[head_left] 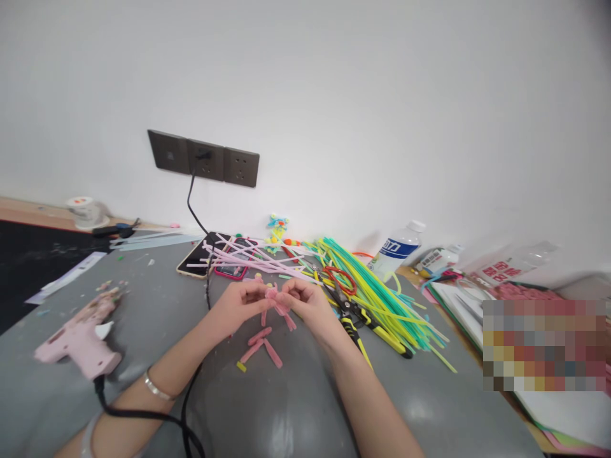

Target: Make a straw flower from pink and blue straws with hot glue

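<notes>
Over the middle of the grey table, both hands pinch a small pink pipe-cleaner figure [273, 294]. My left hand [241, 306] has thumb and fingers closed on its left side. My right hand [309, 308] grips it from the right. Fingertips hide part of the figure, and its pink strands hang down between the hands. Below it lie several short pink pipe-cleaner pieces [272, 353], with a small yellow piece [241, 367] at the end of one. Pliers with black and yellow handles [352, 310] rest just right of my right hand.
A pink hot glue gun [88, 340] lies at left; its black cord [143, 415] runs near my left forearm. Pale pink stems [252, 259] cross two phones [195, 257]. Green and yellow pipe cleaners [386, 305], a bottle [397, 248] and papers [458, 312] lie right.
</notes>
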`<state>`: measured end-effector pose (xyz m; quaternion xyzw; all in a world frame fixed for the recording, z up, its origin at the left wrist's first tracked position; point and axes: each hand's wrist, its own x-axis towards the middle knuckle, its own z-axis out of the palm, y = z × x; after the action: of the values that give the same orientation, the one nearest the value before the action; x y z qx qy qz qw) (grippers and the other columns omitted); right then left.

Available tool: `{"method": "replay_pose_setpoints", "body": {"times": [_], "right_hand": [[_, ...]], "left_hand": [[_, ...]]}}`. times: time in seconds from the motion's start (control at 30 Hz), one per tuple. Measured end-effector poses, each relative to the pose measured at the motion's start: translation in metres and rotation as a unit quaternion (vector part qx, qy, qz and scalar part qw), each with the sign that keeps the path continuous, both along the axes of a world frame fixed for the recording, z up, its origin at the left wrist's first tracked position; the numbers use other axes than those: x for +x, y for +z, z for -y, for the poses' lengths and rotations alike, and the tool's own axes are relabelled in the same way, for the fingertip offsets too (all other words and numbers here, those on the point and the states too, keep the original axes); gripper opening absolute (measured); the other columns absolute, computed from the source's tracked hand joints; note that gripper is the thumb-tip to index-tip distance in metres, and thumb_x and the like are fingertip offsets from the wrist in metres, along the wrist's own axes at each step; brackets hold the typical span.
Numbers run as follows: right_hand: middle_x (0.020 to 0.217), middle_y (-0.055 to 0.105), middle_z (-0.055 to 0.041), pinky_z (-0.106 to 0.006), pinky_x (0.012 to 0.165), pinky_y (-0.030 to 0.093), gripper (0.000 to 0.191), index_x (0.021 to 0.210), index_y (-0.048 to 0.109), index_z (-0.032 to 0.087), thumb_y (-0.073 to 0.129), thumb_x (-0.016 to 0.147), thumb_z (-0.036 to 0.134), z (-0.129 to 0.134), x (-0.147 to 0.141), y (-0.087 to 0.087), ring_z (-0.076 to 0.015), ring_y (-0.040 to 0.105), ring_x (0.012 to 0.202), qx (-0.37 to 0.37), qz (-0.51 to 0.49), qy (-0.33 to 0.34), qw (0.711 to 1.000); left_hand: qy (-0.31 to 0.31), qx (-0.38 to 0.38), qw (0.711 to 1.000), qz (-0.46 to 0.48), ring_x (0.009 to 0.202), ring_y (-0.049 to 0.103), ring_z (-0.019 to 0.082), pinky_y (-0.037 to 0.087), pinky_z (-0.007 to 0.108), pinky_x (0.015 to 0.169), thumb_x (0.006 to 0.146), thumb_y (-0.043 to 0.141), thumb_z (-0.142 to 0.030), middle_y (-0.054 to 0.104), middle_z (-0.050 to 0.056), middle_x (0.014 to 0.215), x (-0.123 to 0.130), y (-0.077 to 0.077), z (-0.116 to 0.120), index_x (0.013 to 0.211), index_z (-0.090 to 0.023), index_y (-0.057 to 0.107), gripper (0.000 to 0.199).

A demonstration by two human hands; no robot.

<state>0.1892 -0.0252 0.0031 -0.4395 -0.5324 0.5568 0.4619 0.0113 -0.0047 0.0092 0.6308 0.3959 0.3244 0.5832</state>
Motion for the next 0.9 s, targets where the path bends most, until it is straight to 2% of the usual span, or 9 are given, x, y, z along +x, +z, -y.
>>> {"method": "replay_pose_setpoints", "body": {"times": [0.1,0.23,0.3,0.43,0.53,0.77,0.9], "right_hand": [[0.054,0.055,0.0039,-0.022,0.041,0.033,0.035,0.068,0.058,0.019,0.076,0.071,0.049,0.0002,0.0000,0.0019,-0.0086,0.041,0.043,0.014,-0.002,-0.014,1.000],[0.067,0.055,0.0028,-0.024,0.058,0.042,0.032,0.078,0.060,0.021,0.078,0.070,0.046,-0.0021,0.0021,0.0028,-0.0123,0.050,0.061,0.071,-0.024,-0.089,0.993],[0.073,0.057,0.0015,-0.025,0.064,0.044,0.033,0.083,0.060,0.021,0.076,0.071,0.048,-0.0033,0.0030,0.0021,-0.0138,0.052,0.067,0.075,-0.034,-0.107,0.991],[0.084,0.060,-0.0016,-0.028,0.071,0.045,0.036,0.093,0.061,0.021,0.074,0.074,0.049,-0.0018,0.0021,0.0020,-0.0164,0.056,0.077,0.059,-0.026,-0.058,0.996],[0.086,0.062,-0.0023,-0.029,0.072,0.043,0.035,0.096,0.061,0.021,0.074,0.076,0.046,0.0008,0.0002,0.0023,-0.0174,0.057,0.080,0.075,-0.002,-0.027,0.997],[0.085,0.063,-0.0029,-0.030,0.073,0.042,0.026,0.093,0.063,0.022,0.072,0.080,0.042,0.0005,-0.0005,-0.0003,-0.0180,0.056,0.079,0.145,0.057,-0.054,0.986],[0.086,0.064,-0.0029,-0.030,0.073,0.041,0.020,0.090,0.065,0.022,0.072,0.079,0.038,-0.0006,0.0002,-0.0004,-0.0182,0.055,0.078,0.170,0.074,-0.075,0.980]], "left_hand": [[0.011,0.004,1.000,-0.011,0.079,0.068,0.020,0.041,0.018,0.048,0.076,0.068,-0.037,0.077,0.006,0.088,-0.0012,0.0007,0.0009,0.089,-0.015,0.075,0.027],[0.034,0.010,0.999,-0.013,0.082,0.069,0.022,0.042,0.018,0.045,0.075,0.069,-0.040,0.077,0.006,0.093,-0.0024,0.0006,0.0013,0.096,-0.017,0.074,0.031],[0.048,0.018,0.999,-0.001,0.086,0.070,0.023,0.045,0.018,0.046,0.075,0.070,-0.040,0.078,0.006,0.094,-0.0027,0.0014,0.0015,0.098,-0.018,0.074,0.032],[0.080,0.028,0.996,0.032,0.090,0.071,0.024,0.052,0.020,0.054,0.075,0.070,-0.035,0.078,0.007,0.099,-0.0031,0.0044,0.0028,0.099,-0.019,0.074,0.030],[0.089,0.031,0.995,0.043,0.092,0.071,0.025,0.055,0.023,0.059,0.076,0.070,-0.035,0.078,0.008,0.099,-0.0034,0.0052,0.0034,0.098,-0.019,0.074,0.028],[0.073,0.054,0.995,0.051,0.093,0.070,0.024,0.056,0.024,0.062,0.077,0.069,-0.034,0.076,0.009,0.105,-0.0021,0.0061,0.0034,0.099,-0.017,0.071,0.028],[0.068,0.075,0.993,0.059,0.089,0.070,0.022,0.056,0.023,0.061,0.073,0.073,-0.033,0.075,0.008,0.102,-0.0018,0.0040,0.0035,0.103,-0.018,0.068,0.033]]}}
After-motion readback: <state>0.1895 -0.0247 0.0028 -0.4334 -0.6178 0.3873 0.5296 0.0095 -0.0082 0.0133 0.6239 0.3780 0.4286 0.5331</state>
